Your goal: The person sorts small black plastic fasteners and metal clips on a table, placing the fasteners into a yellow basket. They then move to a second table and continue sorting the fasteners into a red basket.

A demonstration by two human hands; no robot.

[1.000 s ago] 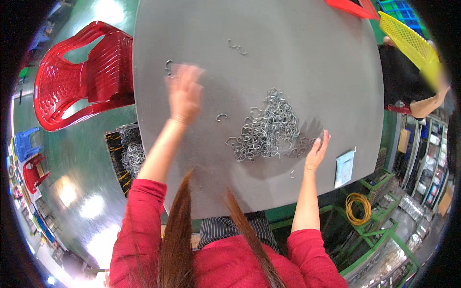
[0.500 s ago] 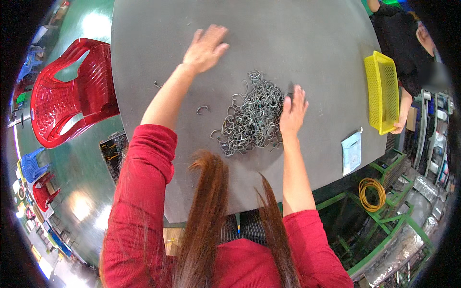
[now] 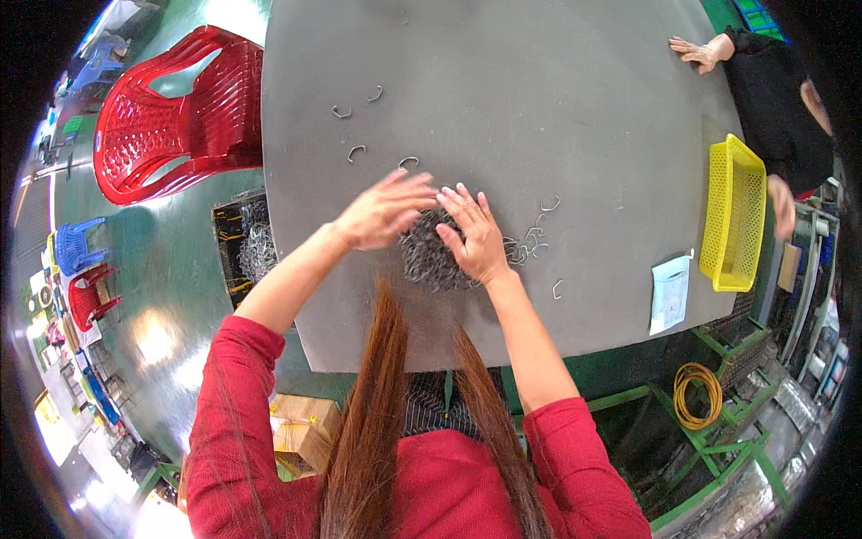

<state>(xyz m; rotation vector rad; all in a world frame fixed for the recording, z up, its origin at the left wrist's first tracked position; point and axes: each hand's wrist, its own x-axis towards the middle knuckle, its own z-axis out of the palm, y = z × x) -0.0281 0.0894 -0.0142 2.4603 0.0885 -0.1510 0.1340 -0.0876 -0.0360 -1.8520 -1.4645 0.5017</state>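
A heap of small bent metal hooks lies on the grey table near its front edge. My left hand is at the heap's far left side, fingers stretched out and slightly blurred. Over the right part of the heap lies my right hand, palm down with fingers spread. The fingertips of both hands nearly meet and cover part of the heap. A few stray hooks lie right of my right hand, and a single hook sits nearer the front edge. Beyond my left hand are several loose hooks.
A co-worker's hand rests on the far right of the grey table. Their other hand is beside a yellow perforated basket. A light blue packet lies near the right edge. A red plastic chair stands left.
My hands have come together over the hooks from either side, and the heap is more compact. More loose hooks show around it. The co-worker's hand has left the basket. The whole view has shifted.
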